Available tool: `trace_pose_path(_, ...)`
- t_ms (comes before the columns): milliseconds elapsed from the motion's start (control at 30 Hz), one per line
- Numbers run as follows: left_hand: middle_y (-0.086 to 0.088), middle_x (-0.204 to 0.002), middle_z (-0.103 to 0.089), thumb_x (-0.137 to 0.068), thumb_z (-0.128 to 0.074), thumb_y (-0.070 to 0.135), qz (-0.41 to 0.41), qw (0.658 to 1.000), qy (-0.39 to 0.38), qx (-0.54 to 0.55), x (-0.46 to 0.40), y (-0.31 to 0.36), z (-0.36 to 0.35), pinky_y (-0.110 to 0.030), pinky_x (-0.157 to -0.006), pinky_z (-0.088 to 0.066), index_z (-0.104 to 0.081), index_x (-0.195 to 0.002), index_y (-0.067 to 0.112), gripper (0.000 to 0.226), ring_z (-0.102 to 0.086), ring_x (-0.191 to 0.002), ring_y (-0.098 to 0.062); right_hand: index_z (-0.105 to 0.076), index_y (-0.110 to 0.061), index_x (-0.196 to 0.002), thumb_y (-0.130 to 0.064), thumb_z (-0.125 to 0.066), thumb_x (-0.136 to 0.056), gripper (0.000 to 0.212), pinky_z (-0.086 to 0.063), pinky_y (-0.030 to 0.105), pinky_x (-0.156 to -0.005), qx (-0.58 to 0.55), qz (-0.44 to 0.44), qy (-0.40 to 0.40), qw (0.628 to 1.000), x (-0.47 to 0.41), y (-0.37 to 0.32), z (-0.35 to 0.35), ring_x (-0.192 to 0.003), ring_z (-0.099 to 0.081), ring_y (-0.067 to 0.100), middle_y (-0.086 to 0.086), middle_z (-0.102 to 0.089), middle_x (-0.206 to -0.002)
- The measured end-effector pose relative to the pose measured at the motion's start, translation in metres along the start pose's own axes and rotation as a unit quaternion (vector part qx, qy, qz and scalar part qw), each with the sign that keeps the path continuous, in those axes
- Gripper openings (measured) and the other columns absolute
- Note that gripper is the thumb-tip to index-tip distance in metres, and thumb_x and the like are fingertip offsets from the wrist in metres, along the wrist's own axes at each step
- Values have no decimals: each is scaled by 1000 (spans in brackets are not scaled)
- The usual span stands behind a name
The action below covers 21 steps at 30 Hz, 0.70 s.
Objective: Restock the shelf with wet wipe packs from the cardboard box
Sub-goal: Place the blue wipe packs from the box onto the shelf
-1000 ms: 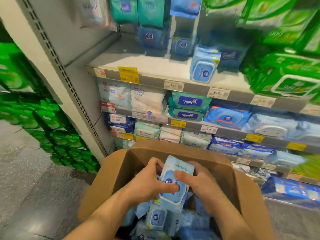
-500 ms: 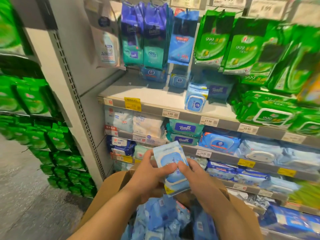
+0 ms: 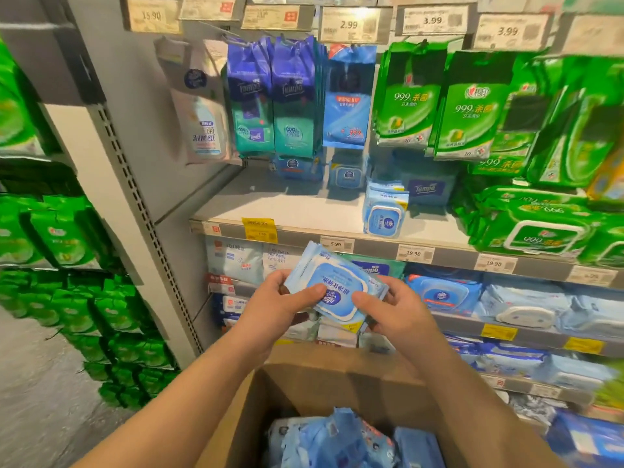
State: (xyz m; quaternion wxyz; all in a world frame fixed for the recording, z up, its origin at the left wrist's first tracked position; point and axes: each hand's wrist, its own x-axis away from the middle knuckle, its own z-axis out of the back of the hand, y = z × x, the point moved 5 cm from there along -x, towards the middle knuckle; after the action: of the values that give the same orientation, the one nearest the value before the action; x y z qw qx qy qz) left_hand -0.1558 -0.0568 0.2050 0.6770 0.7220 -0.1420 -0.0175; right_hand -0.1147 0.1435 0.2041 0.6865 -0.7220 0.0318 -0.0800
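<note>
Shelf (image 3: 304, 211), grey, mostly bare at left, one upright stack of blue packs (image 3: 385, 211) near its front edge. Cardboard box (image 3: 324, 376) below, blue packs inside. Wet wipe pack (image 3: 332, 285) held tilted above box, under shelf lip; left hand (image 3: 280, 305) and right hand (image 3: 396, 309) both pinch it, thumbs on top.

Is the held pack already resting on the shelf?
No, both hands hold the pack in the air below the shelf.

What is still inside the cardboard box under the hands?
The cardboard box holds a loose jumble of light blue wet wipe packs. How deep the pile goes is hidden: the top packs, the forearms and the frame edge cover the bottom.
</note>
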Motion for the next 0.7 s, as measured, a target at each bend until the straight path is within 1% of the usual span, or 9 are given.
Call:
trace_pose_path(133,0,-107,-79,-60,-94,50,-12,998,-28,-59,-39,21,17,-40,-90,-62,-60,-125,21,79,-77,-99,-19,-65,-17,-115,-15,-76,-91,27,-55,19,-61,15,29,23,999,-28,-18,-9,-86,-76,10,1,-79,-103)
trace_pose_path(200,1,-107,-79,-59,-97,50,-19,996,-43,-74,-58,33,24,-44,-94,-61,-62,-122,25,76,-77,-100,-23,-62,-18,-122,-19,-77,-91,34,-53,17,-59,38,25,42,998,-44,-23,-16,-85,-76,8,-1,-78,-104)
trace_pose_path(300,-3,-106,-79,-81,-88,24,-39,996,-74,-41,-83,48,27,-49,-96,-60,-64,-121,19,47,-76,-101,-25,-57,-27,-131,-21,-82,-87,51,-56,24,-60,45,17,57,997,-64,-28,-23,-78,-74,11,0,-73,-108)
trace_pose_path(367,-8,-110,-78,-84,-83,12,-42,995,-85,14,-97,54,25,-47,-91,-62,-60,-126,14,48,-76,-101,-27,-60,-29,-129,-20,-84,-84,51,-62,35,-69,55,11,42,997,-76,-28,-29,-80,-74,17,-1,-76,-106)
trace_pose_path(400,-10,-113,-77,-83,-83,11,-48,995,-81,33,-103,56,24,-45,-87,-62,-58,-127,14,51,-77,-100,-27,-62,-27,-127,-20,-84,-84,49,-63,43,-78,53,7,36,998,-81,-27,-34,-87,-76,22,-1,-77,-107)
trace_pose_path(467,-11,-114,-77,-81,-85,12,-63,995,-62,47,-117,58,23,-43,-84,-63,-54,-130,16,58,-77,-99,-28,-62,-20,-126,-17,-80,-87,43,-57,58,-93,-14,-2,33,999,-91,-23,-43,-102,-74,32,5,-77,-113)
trace_pose_path(567,-9,-109,-78,-81,-87,17,-52,995,-82,12,-134,54,19,-46,-89,-62,-51,-138,15,67,-77,-100,-27,-61,-9,-131,-19,-64,-99,34,-56,56,-96,-173,-8,17,985,-104,-19,-62,-113,-70,36,15,-73,-122)
trace_pose_path(633,-7,-108,-79,-83,-86,18,-31,990,-131,-33,-141,48,12,-45,-92,-61,-60,-133,12,57,-77,-101,-26,-60,-7,-134,-27,-55,-104,36,-55,57,-97,-224,-14,15,974,-116,-16,-73,-115,-68,40,20,-71,-124)
trace_pose_path(700,-1,-106,-80,-85,-84,20,-35,988,-132,-74,-149,46,13,-45,-93,-61,-69,-122,18,40,-77,-100,-22,-59,-10,-134,-37,-50,-106,40,-57,54,-92,-199,-34,40,979,-128,-11,-80,-112,-68,42,22,-71,-122)
